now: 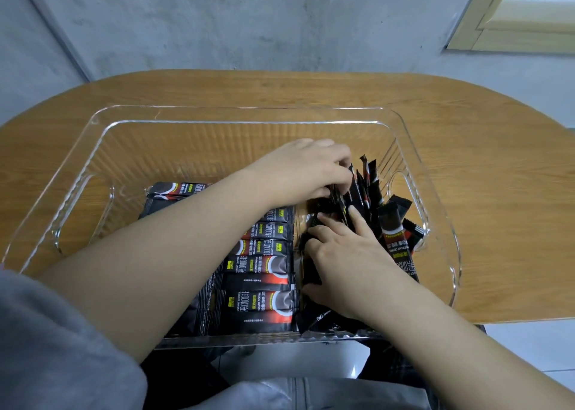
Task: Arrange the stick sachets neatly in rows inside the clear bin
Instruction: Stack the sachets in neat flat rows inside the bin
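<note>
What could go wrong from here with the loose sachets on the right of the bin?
1. The loose sachets stand on end against the clear bin's right wall; they could topple once the left hand lifts some out.
2. The left forearm lies across the neat row and might drag it askew.
3. The right hand presses on the pile, so sachets may crease.

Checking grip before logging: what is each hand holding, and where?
Left hand pinches loose sachets near their upper ends; right hand presses on the pile.
</note>
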### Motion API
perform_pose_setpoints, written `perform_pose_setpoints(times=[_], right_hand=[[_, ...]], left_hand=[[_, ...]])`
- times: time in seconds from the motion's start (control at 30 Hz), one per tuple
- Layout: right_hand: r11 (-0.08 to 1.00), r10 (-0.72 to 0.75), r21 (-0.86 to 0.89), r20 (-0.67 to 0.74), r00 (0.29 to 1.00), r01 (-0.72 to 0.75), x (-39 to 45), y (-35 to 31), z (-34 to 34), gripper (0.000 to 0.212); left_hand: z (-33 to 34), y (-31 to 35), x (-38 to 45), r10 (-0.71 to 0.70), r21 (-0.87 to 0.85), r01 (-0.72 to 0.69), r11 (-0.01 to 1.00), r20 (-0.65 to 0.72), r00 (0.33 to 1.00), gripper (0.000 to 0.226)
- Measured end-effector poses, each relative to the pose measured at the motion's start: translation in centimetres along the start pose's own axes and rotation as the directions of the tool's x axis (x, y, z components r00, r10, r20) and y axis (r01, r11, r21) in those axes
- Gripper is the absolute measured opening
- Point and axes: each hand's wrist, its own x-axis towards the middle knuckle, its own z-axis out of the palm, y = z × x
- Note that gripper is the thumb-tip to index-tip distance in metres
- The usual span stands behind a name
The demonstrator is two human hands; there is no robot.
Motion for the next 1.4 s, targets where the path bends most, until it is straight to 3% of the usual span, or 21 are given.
perform_pose_setpoints(times=[0.13, 0.27, 0.37, 0.5, 0.67, 1.0, 1.2, 1.4], right_hand=[[1.0, 0.0, -0.002, -0.008, 1.0, 0.0, 0.0, 0.0, 0.1, 0.061], [1.0, -0.004, 0.003, -0.004, 1.0, 0.004, 0.0, 0.0, 0.1, 0.062], [1.0, -0.007, 0.009, -0.016, 1.0, 0.007, 0.0, 0.0, 0.1, 0.062], [1.0, -0.007, 0.018, -0.011, 1.0, 0.007, 0.0, 0.0, 0.1, 0.065], [1.0, -0.01, 0.01, 0.0, 1.0, 0.01, 0.0, 0.1, 0.1, 0.069], [1.0, -0.008, 0.006, -0.005, 1.0, 0.008, 0.0, 0.0, 0.1, 0.066], [1.0, -0.003, 0.018, -0.007, 1.0, 0.003, -0.1, 0.1, 0.2, 0.065], [1.0, -0.003, 0.02, -0.014, 1.0, 0.003, 0.0, 0.0, 0.2, 0.064]], left_hand=[[0.0, -0.3, 0.2, -0.01, -0.067, 0.01, 0.998, 0.0, 1.0, 0.013], [-0.9, -0.5, -1.2, -0.209, -0.264, 0.2, 0.944, -0.006, 0.978, 0.015], [-1.9, -1.1, -3.3, -0.309, -0.243, 0.302, 0.922, 0.011, 0.951, 0.014], [-2.0, -1.4, -6.8, -0.389, -0.241, 0.422, 0.874, 0.173, 0.905, 0.006], [-1.1, -0.3, -9.6, -0.466, -0.374, 0.575, 0.727, 0.346, 0.814, 0.011], [0.3, 0.3, -10.2, -0.479, -0.23, 0.615, 0.754, 0.448, 0.755, 0.016], [-0.2, 0.0, -10.3, -0.5, -0.278, 0.636, 0.72, 0.428, 0.753, 0.018], [-1.3, 0.1, -10.5, -0.553, -0.375, 0.69, 0.619, 0.417, 0.722, 0.017]])
